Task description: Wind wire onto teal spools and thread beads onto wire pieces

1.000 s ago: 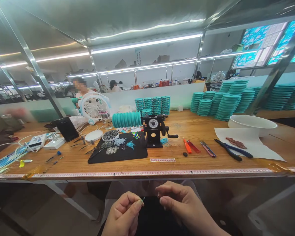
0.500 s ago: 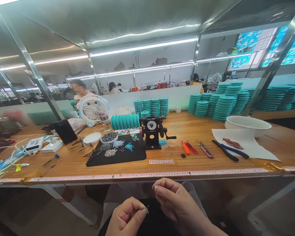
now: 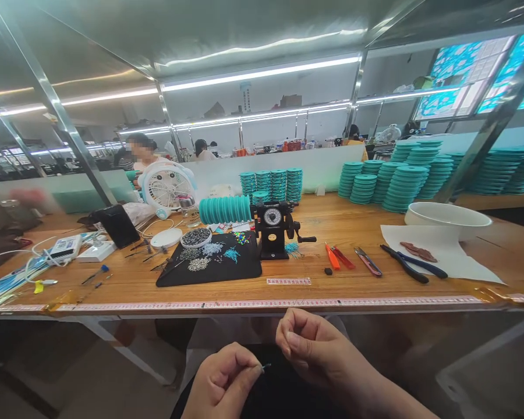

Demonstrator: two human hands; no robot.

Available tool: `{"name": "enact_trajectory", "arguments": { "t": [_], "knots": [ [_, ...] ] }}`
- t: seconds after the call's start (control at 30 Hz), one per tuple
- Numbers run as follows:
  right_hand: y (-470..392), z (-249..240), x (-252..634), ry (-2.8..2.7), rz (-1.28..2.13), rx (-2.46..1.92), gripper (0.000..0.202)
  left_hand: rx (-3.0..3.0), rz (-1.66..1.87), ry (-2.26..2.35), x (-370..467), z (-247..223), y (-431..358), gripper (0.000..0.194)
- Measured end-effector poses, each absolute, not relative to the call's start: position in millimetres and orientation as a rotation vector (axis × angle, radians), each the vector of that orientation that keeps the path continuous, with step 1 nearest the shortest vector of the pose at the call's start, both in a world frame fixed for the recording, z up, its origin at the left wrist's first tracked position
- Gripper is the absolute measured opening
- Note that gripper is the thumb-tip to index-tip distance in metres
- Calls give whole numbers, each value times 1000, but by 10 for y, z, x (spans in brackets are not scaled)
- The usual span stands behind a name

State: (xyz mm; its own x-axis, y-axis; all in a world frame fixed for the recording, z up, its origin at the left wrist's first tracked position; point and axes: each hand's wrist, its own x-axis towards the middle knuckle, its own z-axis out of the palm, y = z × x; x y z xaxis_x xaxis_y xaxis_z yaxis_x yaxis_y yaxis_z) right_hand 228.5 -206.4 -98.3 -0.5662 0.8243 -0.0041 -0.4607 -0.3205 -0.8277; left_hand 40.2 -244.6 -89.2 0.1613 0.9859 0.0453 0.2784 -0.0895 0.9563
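Note:
Below the table's front edge, my left hand point(image 3: 227, 378) is closed in a pinch. Between its thumb and forefinger sits a tiny, thin blue-green piece point(image 3: 266, 365), whose tip sticks out toward the right; its kind is too small to tell. My right hand point(image 3: 308, 343) is higher and to the right, thumb pressed to the fingertips. Whatever it may hold is too fine or hidden to see. The hands are apart, over dark clothing. On the table beyond them lies a black mat point(image 3: 170, 278) with small beads, metal bits and turquoise pieces point(image 3: 232, 254).
A hand-cranked winder point(image 3: 274, 233) carries a row of turquoise spools point(image 3: 225, 209). To its right lie orange scissors point(image 3: 332, 256), a utility knife point(image 3: 368, 262) and pliers point(image 3: 413, 265), near a white bowl point(image 3: 448, 216). A measuring tape point(image 3: 170, 305) runs along the front edge.
My right hand has moved slightly up and right, and the thin dark strand at its fingertips no longer shows. My left hand keeps its pinch. The whole view has shifted a little.

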Motion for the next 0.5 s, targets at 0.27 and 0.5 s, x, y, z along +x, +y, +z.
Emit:
{"name": "enact_trajectory", "arguments": {
  "t": [0.27, 0.5],
  "knots": [
    [-2066, -932, 2420, -1160, 1992, -609, 32, 1628, 926, 1303, 380, -836, -2437, 26],
    [-2055, -1105, 2448, -1137, 1954, -599, 28, 1629, 897, 1306, 402, -874, -2380, 29]
  ]
}}
